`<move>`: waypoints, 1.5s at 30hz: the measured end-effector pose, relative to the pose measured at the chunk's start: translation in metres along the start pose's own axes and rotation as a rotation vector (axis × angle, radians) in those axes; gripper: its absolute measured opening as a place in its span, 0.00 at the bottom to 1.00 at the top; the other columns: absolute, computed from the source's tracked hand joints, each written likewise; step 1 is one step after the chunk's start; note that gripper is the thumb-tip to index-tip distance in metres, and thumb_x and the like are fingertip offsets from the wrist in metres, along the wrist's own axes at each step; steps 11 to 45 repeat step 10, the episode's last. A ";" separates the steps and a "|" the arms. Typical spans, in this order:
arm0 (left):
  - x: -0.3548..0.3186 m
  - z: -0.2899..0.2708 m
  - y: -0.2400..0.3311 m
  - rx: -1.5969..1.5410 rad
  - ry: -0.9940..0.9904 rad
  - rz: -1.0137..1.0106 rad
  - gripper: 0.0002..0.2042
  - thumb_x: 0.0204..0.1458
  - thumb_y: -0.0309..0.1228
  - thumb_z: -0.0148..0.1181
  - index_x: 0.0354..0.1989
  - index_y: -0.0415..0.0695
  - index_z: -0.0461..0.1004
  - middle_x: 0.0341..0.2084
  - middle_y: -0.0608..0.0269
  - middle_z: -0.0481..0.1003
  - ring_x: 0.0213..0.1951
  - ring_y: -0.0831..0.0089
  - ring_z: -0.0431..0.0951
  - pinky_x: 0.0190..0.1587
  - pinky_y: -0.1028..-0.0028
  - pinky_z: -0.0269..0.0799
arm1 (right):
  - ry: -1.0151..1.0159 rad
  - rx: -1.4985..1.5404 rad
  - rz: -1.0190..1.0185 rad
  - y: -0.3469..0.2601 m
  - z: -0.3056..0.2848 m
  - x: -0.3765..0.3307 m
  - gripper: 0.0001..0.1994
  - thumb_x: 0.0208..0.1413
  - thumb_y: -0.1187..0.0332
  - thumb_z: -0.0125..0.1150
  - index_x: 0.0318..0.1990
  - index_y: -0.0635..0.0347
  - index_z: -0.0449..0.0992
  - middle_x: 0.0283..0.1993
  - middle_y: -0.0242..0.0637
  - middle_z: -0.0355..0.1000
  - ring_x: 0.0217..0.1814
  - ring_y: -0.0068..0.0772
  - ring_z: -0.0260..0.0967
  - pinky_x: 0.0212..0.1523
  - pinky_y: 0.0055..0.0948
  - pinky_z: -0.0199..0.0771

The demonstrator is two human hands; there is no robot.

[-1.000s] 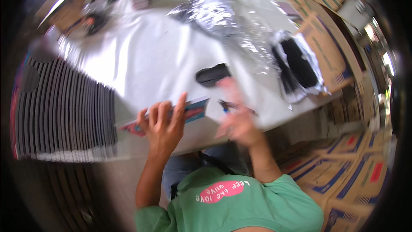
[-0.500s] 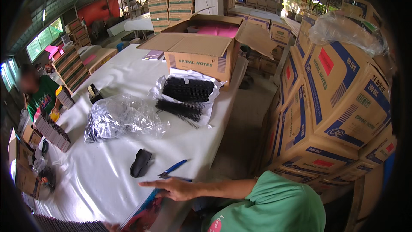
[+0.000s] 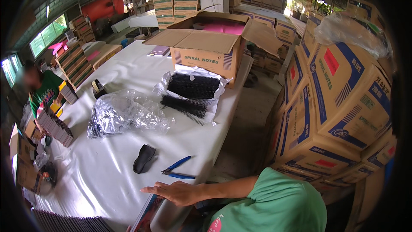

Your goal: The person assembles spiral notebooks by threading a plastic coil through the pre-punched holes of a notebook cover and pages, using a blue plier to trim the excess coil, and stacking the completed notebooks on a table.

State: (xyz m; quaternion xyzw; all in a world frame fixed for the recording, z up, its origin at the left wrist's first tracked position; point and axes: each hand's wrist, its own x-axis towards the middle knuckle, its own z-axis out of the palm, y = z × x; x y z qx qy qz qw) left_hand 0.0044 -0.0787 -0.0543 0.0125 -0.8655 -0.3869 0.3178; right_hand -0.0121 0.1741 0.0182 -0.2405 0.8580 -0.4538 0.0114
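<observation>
At the near table edge, my right hand (image 3: pixel 176 192) is closed over the upper corner of a thin notebook (image 3: pixel 149 210) with a red and blue cover. Its index finger stretches left past the notebook's edge. Only a sliver of my left hand (image 3: pixel 128 228) shows at the lower rim, by the notebook's lower end; its fingers are hidden. Just beyond my right hand lie blue-handled cutting pliers (image 3: pixel 179 167), handles spread. Left of them is a dark, curved strap-like piece (image 3: pixel 143 159). A row of dark coil-bound spines (image 3: pixel 71 222) fills the lower left corner.
Black binding coils (image 3: pixel 193 87) lie on white paper beside crumpled clear plastic (image 3: pixel 124 114). Behind stands an open carton (image 3: pixel 201 58). A tape dispenser (image 3: pixel 98 88) and a notebook stack (image 3: pixel 56 126) are left, near a person in green (image 3: pixel 45 90). Stacked cartons (image 3: pixel 339 86) rise right.
The view has shifted slightly, so the table's things sit a little further right. My right hand has moved nearer to me, away from the pliers, which now show fully.
</observation>
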 end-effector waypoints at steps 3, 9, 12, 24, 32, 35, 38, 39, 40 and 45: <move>-0.008 0.008 -0.014 -0.208 -0.017 -0.033 0.24 0.42 0.30 0.68 0.44 0.30 0.66 0.35 0.50 0.76 0.34 0.64 0.76 0.38 0.72 0.71 | 0.040 -0.011 -0.038 0.007 0.009 -0.002 0.34 0.48 0.84 0.42 0.63 0.45 0.44 0.48 0.44 0.61 0.40 0.47 0.67 0.28 0.38 0.66; 0.017 -0.010 0.064 0.260 0.119 0.127 0.48 0.46 0.52 0.58 0.64 0.38 0.35 0.65 0.50 0.39 0.63 0.60 0.47 0.59 0.59 0.54 | -0.054 -0.071 0.032 0.001 0.001 0.003 0.30 0.47 0.82 0.46 0.59 0.48 0.50 0.50 0.45 0.61 0.42 0.47 0.68 0.27 0.37 0.67; 0.022 -0.005 0.089 0.372 0.329 0.317 0.51 0.45 0.57 0.56 0.66 0.41 0.32 0.67 0.54 0.36 0.65 0.57 0.42 0.62 0.59 0.50 | -0.069 -0.092 0.044 0.000 0.002 0.004 0.31 0.47 0.81 0.47 0.59 0.47 0.50 0.50 0.45 0.61 0.43 0.48 0.68 0.27 0.36 0.68; 0.022 -0.005 0.089 0.372 0.329 0.317 0.51 0.45 0.57 0.56 0.66 0.41 0.32 0.67 0.54 0.36 0.65 0.57 0.42 0.62 0.59 0.50 | -0.069 -0.092 0.044 0.000 0.002 0.004 0.31 0.47 0.81 0.47 0.59 0.47 0.50 0.50 0.45 0.61 0.43 0.48 0.68 0.27 0.36 0.68; 0.022 -0.005 0.089 0.372 0.329 0.317 0.51 0.45 0.57 0.56 0.66 0.41 0.32 0.67 0.54 0.36 0.65 0.57 0.42 0.62 0.59 0.50 | -0.069 -0.092 0.044 0.000 0.002 0.004 0.31 0.47 0.81 0.47 0.59 0.47 0.50 0.50 0.45 0.61 0.43 0.48 0.68 0.27 0.36 0.68; 0.022 -0.005 0.089 0.372 0.329 0.317 0.51 0.45 0.57 0.56 0.66 0.41 0.32 0.67 0.54 0.36 0.65 0.57 0.42 0.62 0.59 0.50 | -0.069 -0.092 0.044 0.000 0.002 0.004 0.31 0.47 0.81 0.47 0.59 0.47 0.50 0.50 0.45 0.61 0.43 0.48 0.68 0.27 0.36 0.68; 0.022 -0.005 0.089 0.372 0.329 0.317 0.51 0.45 0.57 0.56 0.66 0.41 0.32 0.67 0.54 0.36 0.65 0.57 0.42 0.62 0.59 0.50 | -0.069 -0.092 0.044 0.000 0.002 0.004 0.31 0.47 0.81 0.47 0.59 0.47 0.50 0.50 0.45 0.61 0.43 0.48 0.68 0.27 0.36 0.68; 0.022 -0.005 0.089 0.372 0.329 0.317 0.51 0.45 0.57 0.56 0.66 0.41 0.32 0.67 0.54 0.36 0.65 0.57 0.42 0.62 0.59 0.50 | -0.069 -0.092 0.044 0.000 0.002 0.004 0.31 0.47 0.81 0.47 0.59 0.47 0.50 0.50 0.45 0.61 0.43 0.48 0.68 0.27 0.36 0.68; 0.022 -0.005 0.089 0.372 0.329 0.317 0.51 0.45 0.57 0.56 0.66 0.41 0.32 0.67 0.54 0.36 0.65 0.57 0.42 0.62 0.59 0.50 | -0.069 -0.092 0.044 0.000 0.002 0.004 0.31 0.47 0.81 0.47 0.59 0.47 0.50 0.50 0.45 0.61 0.43 0.48 0.68 0.27 0.36 0.68; 0.022 -0.005 0.089 0.372 0.329 0.317 0.51 0.45 0.57 0.56 0.66 0.41 0.32 0.67 0.54 0.36 0.65 0.57 0.42 0.62 0.59 0.50 | -0.069 -0.092 0.044 0.000 0.002 0.004 0.31 0.47 0.81 0.47 0.59 0.47 0.50 0.50 0.45 0.61 0.43 0.48 0.68 0.27 0.36 0.68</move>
